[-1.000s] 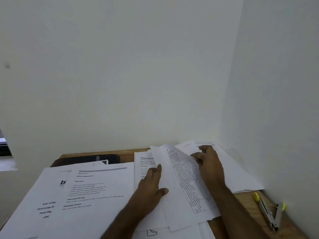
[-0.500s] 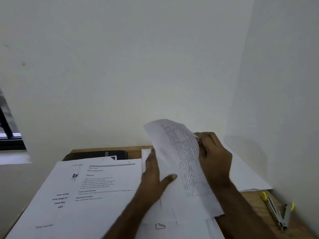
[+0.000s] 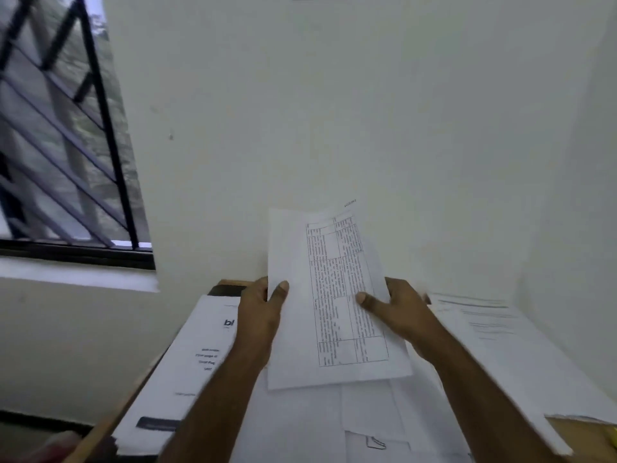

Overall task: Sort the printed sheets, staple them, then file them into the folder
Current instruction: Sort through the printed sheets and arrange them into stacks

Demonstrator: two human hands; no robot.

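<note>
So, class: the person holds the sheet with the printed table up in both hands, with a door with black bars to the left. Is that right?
Not quite. The head view shows a window with black bars to the left, not a door. The rest holds: the left hand and right hand hold up the sheet with the printed table.

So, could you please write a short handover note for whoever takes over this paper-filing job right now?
Left hand and right hand: both grip the table-printed sheet, raised above the desk.
Other sheets: a stack with bold print at left, loose pages beneath, another stack at right.
Done: sorting under way.
Left: finish sorting, staple, file. No stapler or folder is clearly in view.
</note>
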